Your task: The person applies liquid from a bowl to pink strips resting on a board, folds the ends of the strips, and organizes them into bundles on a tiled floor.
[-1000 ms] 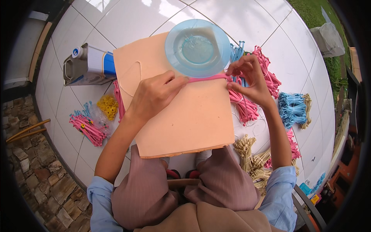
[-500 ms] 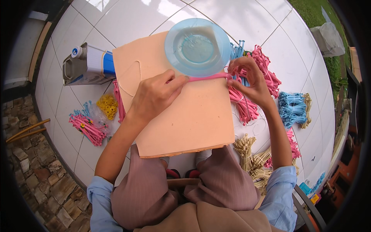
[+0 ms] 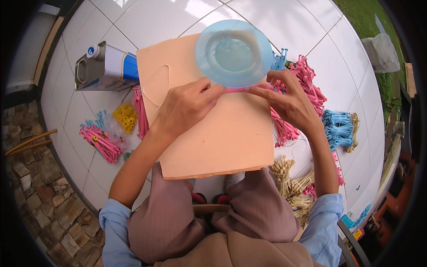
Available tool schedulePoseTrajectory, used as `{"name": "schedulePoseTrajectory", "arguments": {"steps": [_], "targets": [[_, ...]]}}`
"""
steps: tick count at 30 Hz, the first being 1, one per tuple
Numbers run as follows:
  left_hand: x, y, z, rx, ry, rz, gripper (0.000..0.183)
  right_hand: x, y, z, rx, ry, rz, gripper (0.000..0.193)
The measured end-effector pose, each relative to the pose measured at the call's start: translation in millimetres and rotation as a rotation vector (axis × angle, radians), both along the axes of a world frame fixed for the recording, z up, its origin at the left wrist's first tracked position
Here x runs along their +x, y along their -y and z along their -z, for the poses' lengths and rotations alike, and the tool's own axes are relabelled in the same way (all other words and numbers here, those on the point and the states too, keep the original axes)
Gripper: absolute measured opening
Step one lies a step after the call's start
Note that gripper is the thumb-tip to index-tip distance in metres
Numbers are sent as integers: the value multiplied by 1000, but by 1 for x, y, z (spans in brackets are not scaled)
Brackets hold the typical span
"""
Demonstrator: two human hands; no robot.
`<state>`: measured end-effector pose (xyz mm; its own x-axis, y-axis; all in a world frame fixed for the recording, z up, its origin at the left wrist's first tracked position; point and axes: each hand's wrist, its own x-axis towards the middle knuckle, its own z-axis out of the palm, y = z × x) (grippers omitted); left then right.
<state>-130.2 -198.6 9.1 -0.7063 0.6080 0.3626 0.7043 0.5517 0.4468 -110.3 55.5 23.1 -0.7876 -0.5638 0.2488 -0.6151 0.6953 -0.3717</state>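
A pink strap is stretched level between my two hands, over the peach board that rests across my knees. My left hand pinches its left end with the fingertips. On the right, my right hand grips the strap between thumb and fingers, its thumb side partly covering the strap. Just beyond the strap sits a clear blue plate with some bluish, see-through stuff inside. A thin pale cord lies looped on the board's left part.
A metal can stands left on the tiles. Nearby are a bag of yellow pieces and a pink bundle. Along the right lie more pink straps, a blue bundle and cream bundles.
My right hand has slid left along the strap, closer to my left hand, so a shorter stretch shows between them. The whole view has shifted slightly.
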Motion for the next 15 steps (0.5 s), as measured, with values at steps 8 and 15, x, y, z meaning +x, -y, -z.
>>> {"name": "schedulePoseTrajectory", "arguments": {"steps": [8, 15], "targets": [[-2, -1, -2, -12, 3, -1, 17, -5, -3, 0, 34, -44, -64, 55], [0, -2, -3, -18, 45, -31, 14, -7, -4, 3, 33, -61, -90, 54]]}}
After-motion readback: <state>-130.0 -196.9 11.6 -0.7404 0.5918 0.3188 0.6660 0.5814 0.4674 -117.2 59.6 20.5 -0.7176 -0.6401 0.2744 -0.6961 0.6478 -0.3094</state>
